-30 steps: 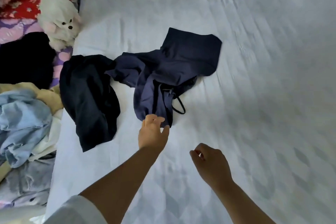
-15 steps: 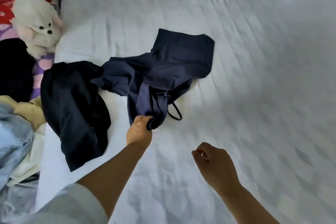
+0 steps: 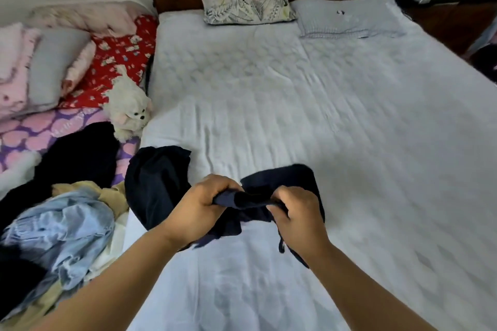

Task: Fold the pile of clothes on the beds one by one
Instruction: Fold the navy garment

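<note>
On the white bed (image 3: 349, 115), the likeliest slip is the bunched navy garment (image 3: 285, 183), held at 6 o'clock, twisting so it folds crooked, its dangling strap snagging; next, it could drag the dark garment (image 3: 156, 185) lying at 8 o'clock. Left hand (image 3: 199, 207) and right hand (image 3: 298, 217) both have fingers curled tight on the navy cloth. No readable writing or brand shows.

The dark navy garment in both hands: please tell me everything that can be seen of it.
The dark navy garment looks like soft, thin cloth, bunched and unfolded. The left hand and right hand each grip its gathered upper edge, lifting it over the white quilted bed. Loose ends and a thin strap hang below. Its far part lies near the bed.
</note>
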`<act>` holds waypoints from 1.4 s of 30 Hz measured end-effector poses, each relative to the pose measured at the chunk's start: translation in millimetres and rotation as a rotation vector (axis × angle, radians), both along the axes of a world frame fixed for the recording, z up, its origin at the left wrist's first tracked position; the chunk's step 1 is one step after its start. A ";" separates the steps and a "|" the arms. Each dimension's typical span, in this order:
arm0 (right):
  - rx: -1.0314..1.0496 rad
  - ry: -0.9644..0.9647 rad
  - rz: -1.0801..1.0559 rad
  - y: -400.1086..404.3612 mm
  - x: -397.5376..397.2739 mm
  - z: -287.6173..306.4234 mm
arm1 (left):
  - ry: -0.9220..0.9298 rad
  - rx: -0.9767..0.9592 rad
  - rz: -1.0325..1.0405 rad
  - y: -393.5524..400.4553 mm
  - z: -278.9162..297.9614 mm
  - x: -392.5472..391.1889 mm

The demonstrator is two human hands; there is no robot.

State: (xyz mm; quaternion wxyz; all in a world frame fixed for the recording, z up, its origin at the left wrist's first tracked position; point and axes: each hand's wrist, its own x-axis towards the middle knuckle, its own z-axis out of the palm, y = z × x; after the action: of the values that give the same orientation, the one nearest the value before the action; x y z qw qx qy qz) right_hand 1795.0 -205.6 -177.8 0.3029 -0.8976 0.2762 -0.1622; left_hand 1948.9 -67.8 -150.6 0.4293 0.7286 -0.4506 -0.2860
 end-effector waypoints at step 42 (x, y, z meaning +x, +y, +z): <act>-0.559 0.316 0.385 -75.6 -89.8 267.7 | -0.769 0.201 0.387 129.4 257.3 -60.1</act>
State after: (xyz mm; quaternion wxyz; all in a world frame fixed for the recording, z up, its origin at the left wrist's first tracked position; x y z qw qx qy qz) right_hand 1705.2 -281.2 89.9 0.0247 -0.9951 0.0909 -0.0308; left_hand 1888.9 61.6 106.8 0.2031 0.8911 -0.4028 0.0492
